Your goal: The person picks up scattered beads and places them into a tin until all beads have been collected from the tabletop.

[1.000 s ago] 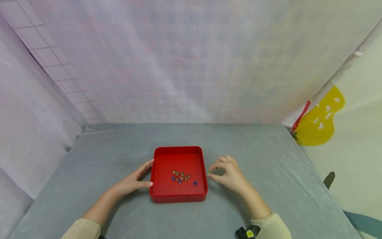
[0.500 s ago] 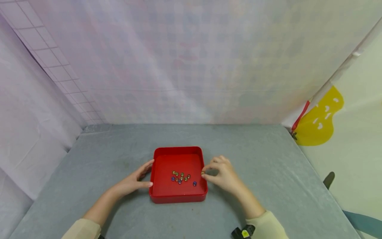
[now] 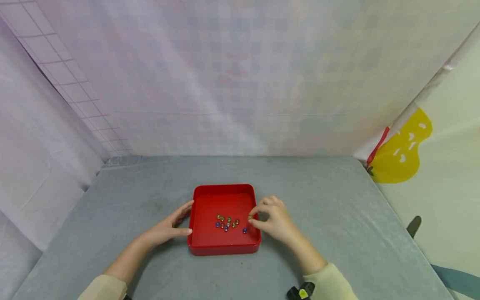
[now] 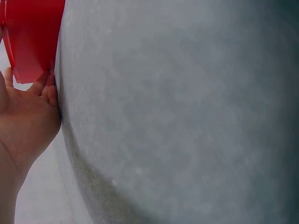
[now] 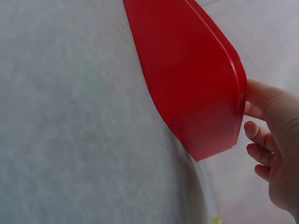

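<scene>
A square red tray [image 3: 225, 201] lies on the grey cloth. Several small shiny marbles, gold-green ones [image 3: 228, 218] and blue ones [image 3: 245, 230], are scattered on its floor. My right hand [image 3: 274, 218] reaches over the right rim, pinching a gold marble [image 3: 250, 217] between thumb and index finger. In the right wrist view the tray wall [image 5: 196, 93] hides that marble and the fingertips. My left hand [image 3: 168, 227] touches the tray's left side with spread fingers and thumb. The left wrist view shows its fingers [image 4: 39, 85] against the red wall.
Grey cloth [image 3: 157, 175] covers the table around the tray. Pale curtains [image 3: 240, 104] hang behind and on both sides. A yellow printed shape [image 3: 403, 154] is on the right curtain. A black device [image 3: 300, 291] sits at the right wrist.
My right hand has moved left with the marble, from beside the tray's right wall to just inside the rim. The left hand and tray have stayed put.
</scene>
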The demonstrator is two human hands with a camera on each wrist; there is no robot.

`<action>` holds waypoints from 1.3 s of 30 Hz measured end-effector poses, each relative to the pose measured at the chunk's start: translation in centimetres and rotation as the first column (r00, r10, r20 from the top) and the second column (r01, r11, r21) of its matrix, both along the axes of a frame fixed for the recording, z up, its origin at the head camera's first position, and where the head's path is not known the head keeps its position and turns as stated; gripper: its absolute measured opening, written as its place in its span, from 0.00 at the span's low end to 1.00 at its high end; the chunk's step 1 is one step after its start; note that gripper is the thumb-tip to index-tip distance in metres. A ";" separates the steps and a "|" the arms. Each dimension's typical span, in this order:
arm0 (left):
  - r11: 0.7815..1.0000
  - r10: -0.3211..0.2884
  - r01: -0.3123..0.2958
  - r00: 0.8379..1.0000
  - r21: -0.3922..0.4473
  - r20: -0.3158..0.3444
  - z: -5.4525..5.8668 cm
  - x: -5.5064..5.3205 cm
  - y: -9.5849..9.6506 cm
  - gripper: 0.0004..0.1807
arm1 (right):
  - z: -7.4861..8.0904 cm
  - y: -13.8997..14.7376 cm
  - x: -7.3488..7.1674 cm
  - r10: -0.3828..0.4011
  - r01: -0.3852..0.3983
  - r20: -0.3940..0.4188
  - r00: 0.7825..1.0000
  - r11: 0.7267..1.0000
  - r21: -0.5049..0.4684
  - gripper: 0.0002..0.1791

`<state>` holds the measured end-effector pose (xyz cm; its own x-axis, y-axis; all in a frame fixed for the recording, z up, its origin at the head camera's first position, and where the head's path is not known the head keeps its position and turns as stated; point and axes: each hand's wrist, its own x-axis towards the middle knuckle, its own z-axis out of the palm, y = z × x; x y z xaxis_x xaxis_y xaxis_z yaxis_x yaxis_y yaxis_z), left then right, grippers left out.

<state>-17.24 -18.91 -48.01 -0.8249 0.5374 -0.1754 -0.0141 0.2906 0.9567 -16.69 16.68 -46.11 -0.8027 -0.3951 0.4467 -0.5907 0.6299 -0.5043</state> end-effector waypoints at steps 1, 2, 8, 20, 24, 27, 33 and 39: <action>1.000 0.000 0.000 1.000 0.000 0.001 0.0 0.0 0.0 0.44 | -0.1 -0.1 0.0 -0.001 0.001 -0.002 1.000 1.000 0.000 0.08; 1.000 0.001 -0.001 1.000 -0.001 0.001 0.0 0.0 0.0 0.44 | -0.1 -0.1 0.0 -0.001 0.001 -0.003 1.000 1.000 0.001 0.08; 1.000 0.004 -0.004 1.000 -0.008 -0.008 0.0 0.0 0.0 0.44 | -0.1 -0.3 0.0 -0.015 0.015 0.003 1.000 1.000 0.008 0.08; 1.000 0.003 -0.003 1.000 -0.004 -0.006 -0.1 0.1 0.0 0.44 | -0.3 -0.4 0.2 -0.027 0.026 0.023 0.999 0.999 0.022 0.07; 1.000 -0.001 0.001 1.000 0.004 -0.007 -0.1 0.1 -0.1 0.44 | -0.4 -0.4 0.1 -0.029 0.028 0.033 0.999 0.999 0.023 0.07; 1.000 -0.002 0.002 1.000 0.007 -0.003 -0.1 0.1 0.0 0.44 | -0.4 -0.4 0.1 -0.027 0.026 0.022 0.999 1.000 0.016 0.08; 1.000 0.002 -0.002 1.000 0.004 0.001 0.1 0.1 0.0 0.44 | -0.6 -0.4 0.1 -0.023 0.023 0.002 1.000 1.000 0.005 0.11; 1.000 -0.003 0.003 1.000 0.001 -0.010 0.1 0.1 0.0 0.44 | -0.6 -0.2 0.0 -0.008 0.008 -0.016 1.000 1.000 -0.010 0.11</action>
<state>-17.17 -18.89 -47.92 -0.8250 0.5400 -0.1668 -0.0039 0.2897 0.9571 -16.66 16.50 -46.74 -0.7984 -0.3844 0.4634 -0.5939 0.6293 -0.5012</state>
